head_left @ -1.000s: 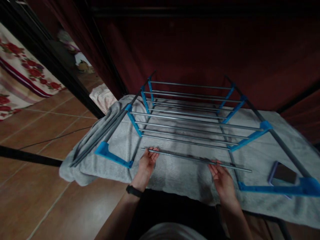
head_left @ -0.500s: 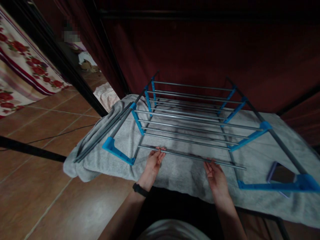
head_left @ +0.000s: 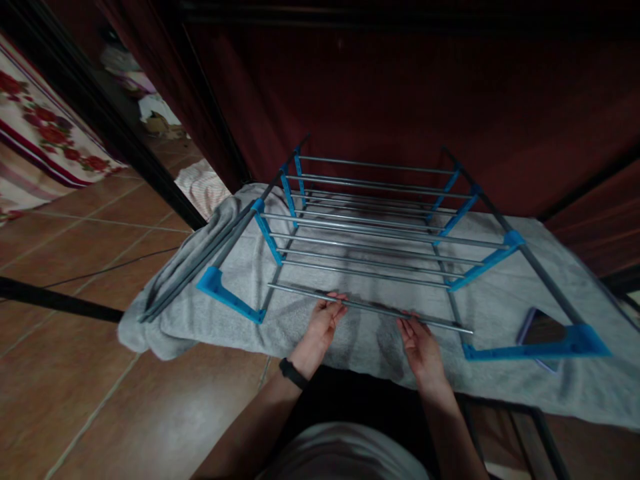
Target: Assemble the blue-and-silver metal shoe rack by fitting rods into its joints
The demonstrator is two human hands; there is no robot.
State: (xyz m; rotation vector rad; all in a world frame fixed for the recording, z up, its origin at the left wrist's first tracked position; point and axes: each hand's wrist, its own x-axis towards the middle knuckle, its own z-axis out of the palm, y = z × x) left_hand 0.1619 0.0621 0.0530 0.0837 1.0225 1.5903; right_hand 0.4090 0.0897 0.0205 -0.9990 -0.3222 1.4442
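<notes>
A loose-looking grey metal rod (head_left: 371, 307) lies crosswise at the near side of a rack frame (head_left: 385, 229) with blue plastic brackets and several grey rods. My left hand (head_left: 326, 319) has its fingers closed around the rod, left of its middle. Farther right, my right hand (head_left: 419, 340) grips the same rod, fingertips on its far side. Beyond each hand a rod end sticks out over the frame's lower side tubes. A blue bracket (head_left: 231, 299) stands at the near left, another blue bracket (head_left: 537, 348) at the near right.
The rack rests on a grey blanket (head_left: 310, 337). A phone (head_left: 543, 333) lies partly behind the right bracket. Grey tubes (head_left: 195, 267) lie on the left. Dark red curtain (head_left: 400, 87) hangs behind; black poles and tiled floor (head_left: 90, 333) are at left.
My hands have come slightly closer together along the rod, still holding it. The view has shifted a little, so the rack appears slightly farther left.
</notes>
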